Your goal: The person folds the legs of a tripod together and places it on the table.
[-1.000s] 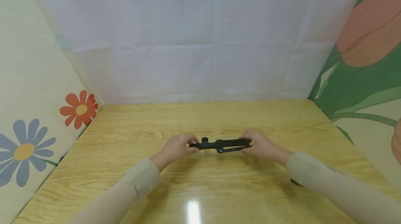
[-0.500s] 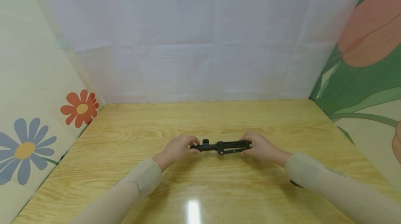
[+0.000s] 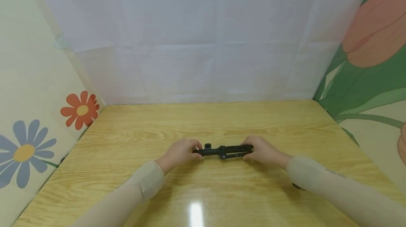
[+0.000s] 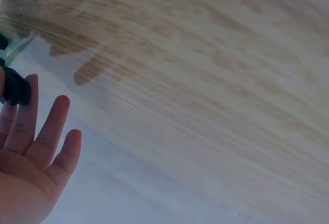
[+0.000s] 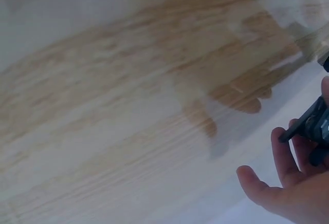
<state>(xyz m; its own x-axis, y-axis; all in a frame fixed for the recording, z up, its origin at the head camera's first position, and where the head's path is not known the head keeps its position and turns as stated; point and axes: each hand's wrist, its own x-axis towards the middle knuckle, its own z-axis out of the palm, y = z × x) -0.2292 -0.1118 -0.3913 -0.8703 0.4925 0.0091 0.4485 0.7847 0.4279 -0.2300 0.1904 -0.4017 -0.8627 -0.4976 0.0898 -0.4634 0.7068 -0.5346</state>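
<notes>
A small black tripod [image 3: 211, 152] with folded legs lies crosswise between my hands, low over the middle of the table. My left hand [image 3: 179, 153] pinches its narrow left end, beside a round knob [image 3: 207, 146] that sticks up. At the other end, my right hand [image 3: 264, 152] grips the leg tips between thumb and fingers. One leg [image 3: 236, 155] slants slightly apart from the rest on the near side. In the left wrist view a dark end of the tripod [image 4: 18, 89] shows at the fingertips; the right wrist view shows leg ends [image 5: 312, 124] among the fingers.
The wood-grain table [image 3: 203, 191] has a glossy top reflecting the hands and a light. A white sheet [image 3: 203, 43] hangs along its back edge. Panels painted with flowers [image 3: 23, 153] and a large tulip [image 3: 371, 40] stand at the left and right sides.
Both hands have moved the tripod slightly down in the head view, toward me. The grip at each end looks the same.
</notes>
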